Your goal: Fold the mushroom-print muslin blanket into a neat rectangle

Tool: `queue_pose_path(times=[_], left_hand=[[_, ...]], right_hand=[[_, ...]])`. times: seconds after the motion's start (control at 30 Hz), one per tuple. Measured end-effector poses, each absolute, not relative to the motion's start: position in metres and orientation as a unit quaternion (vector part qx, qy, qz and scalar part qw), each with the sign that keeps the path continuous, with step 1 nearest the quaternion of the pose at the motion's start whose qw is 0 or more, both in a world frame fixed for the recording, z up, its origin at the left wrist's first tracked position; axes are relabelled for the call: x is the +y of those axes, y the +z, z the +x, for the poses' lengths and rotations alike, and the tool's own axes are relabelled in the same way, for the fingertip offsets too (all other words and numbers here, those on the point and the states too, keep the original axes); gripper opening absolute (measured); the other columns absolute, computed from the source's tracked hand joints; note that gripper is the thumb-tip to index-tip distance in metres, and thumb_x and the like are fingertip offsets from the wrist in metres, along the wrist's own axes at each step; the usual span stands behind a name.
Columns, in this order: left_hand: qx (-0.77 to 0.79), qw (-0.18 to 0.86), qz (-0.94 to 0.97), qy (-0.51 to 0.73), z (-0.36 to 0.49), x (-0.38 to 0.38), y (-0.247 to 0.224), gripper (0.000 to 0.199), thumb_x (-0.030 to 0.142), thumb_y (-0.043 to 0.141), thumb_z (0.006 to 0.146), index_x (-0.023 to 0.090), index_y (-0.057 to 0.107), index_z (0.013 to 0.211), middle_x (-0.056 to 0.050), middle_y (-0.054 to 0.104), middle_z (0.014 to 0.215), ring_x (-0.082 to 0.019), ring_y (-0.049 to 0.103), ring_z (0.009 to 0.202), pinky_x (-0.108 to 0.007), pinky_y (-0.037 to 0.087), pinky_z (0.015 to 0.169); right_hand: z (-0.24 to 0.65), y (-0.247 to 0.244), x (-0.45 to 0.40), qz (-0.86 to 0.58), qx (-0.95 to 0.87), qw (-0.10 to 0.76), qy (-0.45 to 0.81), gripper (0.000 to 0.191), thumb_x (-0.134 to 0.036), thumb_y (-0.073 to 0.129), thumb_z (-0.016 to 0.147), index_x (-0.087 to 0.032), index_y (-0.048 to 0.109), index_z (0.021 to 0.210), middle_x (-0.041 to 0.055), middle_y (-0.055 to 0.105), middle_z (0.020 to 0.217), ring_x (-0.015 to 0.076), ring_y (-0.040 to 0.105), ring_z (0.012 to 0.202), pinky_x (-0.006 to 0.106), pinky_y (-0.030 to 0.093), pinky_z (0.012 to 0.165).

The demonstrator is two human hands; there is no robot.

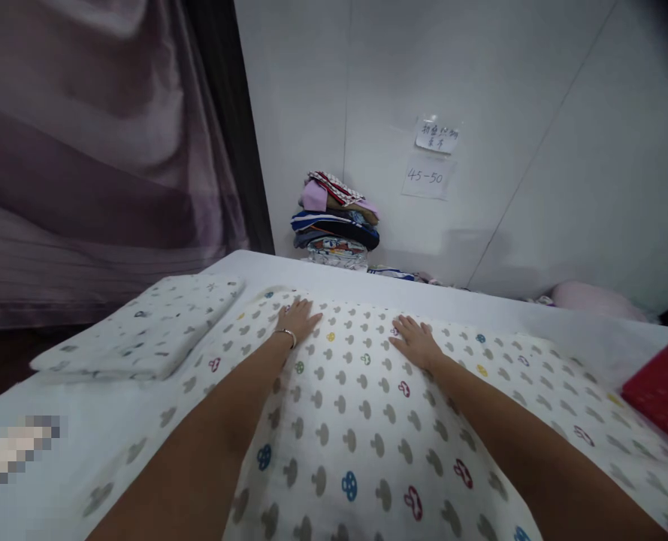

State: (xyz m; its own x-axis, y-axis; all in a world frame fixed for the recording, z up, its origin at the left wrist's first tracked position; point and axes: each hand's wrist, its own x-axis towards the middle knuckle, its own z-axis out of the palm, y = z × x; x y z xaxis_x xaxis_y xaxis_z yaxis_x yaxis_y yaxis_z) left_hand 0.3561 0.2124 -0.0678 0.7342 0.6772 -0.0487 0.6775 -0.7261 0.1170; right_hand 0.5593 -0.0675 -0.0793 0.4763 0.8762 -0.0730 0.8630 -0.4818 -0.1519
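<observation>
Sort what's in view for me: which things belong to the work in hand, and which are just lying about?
In the work:
mushroom-print cloth, spread out
left hand and right hand, both on it
white surface, beneath

Apparently just lying about:
folded printed cloth, at left
fabric stack, near the wall
red item, right edge

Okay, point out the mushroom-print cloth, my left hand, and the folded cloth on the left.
Mushroom-print cloth (356, 391), head view: on its surface between the forearms.
Left hand (298, 319), head view: on the back of the hand.
Folded cloth (147, 324), head view: middle of its top face.
</observation>
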Motion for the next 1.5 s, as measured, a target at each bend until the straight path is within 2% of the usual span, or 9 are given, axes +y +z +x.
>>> queue_pose_path(times=[0.17,0.23,0.33,0.43,0.6,0.83,1.07,1.33,1.5], left_hand=[[0.358,0.064,0.931,-0.008,0.360,0.226,-0.071,0.066,0.060,0.022,0.088,0.025,0.029,0.144,-0.002,0.020,0.154,-0.023,0.012,0.142,-0.050,0.013,0.113],[0.358,0.053,0.932,0.014,0.361,0.225,-0.068,0.058,0.056,0.025,0.090,0.027,0.039,0.138,-0.004,0.029,0.151,-0.023,0.022,0.139,-0.048,0.019,0.110],[0.355,0.005,0.933,0.065,0.365,0.223,-0.058,0.043,0.040,0.028,0.093,0.023,0.059,0.118,-0.007,0.053,0.133,-0.024,0.043,0.124,-0.043,0.033,0.102],[0.315,-0.029,0.946,0.068,0.379,0.223,-0.049,0.038,0.029,0.031,0.093,0.019,0.065,0.107,-0.009,0.062,0.119,-0.023,0.052,0.112,-0.037,0.040,0.094],[0.267,-0.021,0.963,0.030,0.417,0.226,-0.044,0.033,0.018,0.039,0.088,0.019,0.067,0.104,-0.011,0.062,0.115,-0.022,0.056,0.107,-0.031,0.045,0.089],[0.251,-0.024,0.968,-0.002,0.434,0.227,-0.047,0.039,0.006,0.038,0.082,0.017,0.068,0.104,-0.015,0.061,0.113,-0.022,0.055,0.110,-0.033,0.046,0.089],[0.253,-0.022,0.967,-0.013,0.441,0.230,-0.040,0.035,0.008,0.040,0.082,0.017,0.065,0.106,-0.013,0.058,0.116,-0.021,0.058,0.106,-0.031,0.047,0.087],[0.300,-0.005,0.954,0.024,0.446,0.233,-0.041,0.038,0.007,0.039,0.083,0.015,0.058,0.116,-0.017,0.058,0.116,-0.023,0.060,0.104,-0.035,0.048,0.087],[0.311,0.026,0.949,0.041,0.444,0.235,-0.052,0.033,0.013,0.041,0.086,0.019,0.062,0.111,-0.012,0.060,0.117,-0.021,0.059,0.105,-0.031,0.047,0.088]], right_hand=[[0.558,-0.078,-0.068,-0.858,-0.505,0.038,0.081,0.071,-0.065,0.012,0.090,-0.024,0.022,0.148,0.0027,0.011,0.155,0.0244,0.007,0.142,0.049,0.008,0.113],[0.558,-0.079,-0.068,-0.860,-0.503,0.034,0.081,0.072,-0.065,0.011,0.090,-0.024,0.021,0.148,0.0027,0.010,0.155,0.0244,0.007,0.142,0.049,0.008,0.113],[0.558,-0.081,-0.068,-0.861,-0.502,0.034,0.070,0.071,-0.064,0.013,0.090,-0.024,0.022,0.147,0.0029,0.012,0.155,0.0245,0.008,0.142,0.049,0.009,0.113],[0.558,-0.082,-0.068,-0.861,-0.504,0.037,0.059,0.068,-0.062,0.016,0.091,-0.024,0.025,0.147,0.0034,0.013,0.155,0.0247,0.009,0.142,0.049,0.009,0.113],[0.556,-0.080,-0.068,-0.862,-0.503,0.039,0.054,0.067,-0.061,0.017,0.092,-0.024,0.027,0.146,0.0037,0.015,0.155,0.0248,0.011,0.142,0.049,0.010,0.112],[0.555,-0.076,-0.068,-0.859,-0.506,0.039,0.061,0.068,-0.062,0.014,0.091,-0.024,0.025,0.147,0.0035,0.013,0.155,0.0250,0.010,0.142,0.049,0.010,0.112],[0.554,-0.076,-0.068,-0.859,-0.506,0.046,0.057,0.069,-0.062,0.014,0.091,-0.023,0.027,0.146,0.0037,0.015,0.155,0.0247,0.010,0.142,0.049,0.009,0.112],[0.556,-0.077,-0.069,-0.857,-0.510,0.046,0.051,0.069,-0.063,0.014,0.091,-0.023,0.027,0.146,0.0044,0.016,0.155,0.0259,0.012,0.141,0.050,0.011,0.112],[0.556,-0.077,-0.069,-0.856,-0.512,0.047,0.051,0.068,-0.062,0.015,0.091,-0.024,0.028,0.146,0.0044,0.016,0.154,0.0259,0.012,0.141,0.050,0.011,0.112]])
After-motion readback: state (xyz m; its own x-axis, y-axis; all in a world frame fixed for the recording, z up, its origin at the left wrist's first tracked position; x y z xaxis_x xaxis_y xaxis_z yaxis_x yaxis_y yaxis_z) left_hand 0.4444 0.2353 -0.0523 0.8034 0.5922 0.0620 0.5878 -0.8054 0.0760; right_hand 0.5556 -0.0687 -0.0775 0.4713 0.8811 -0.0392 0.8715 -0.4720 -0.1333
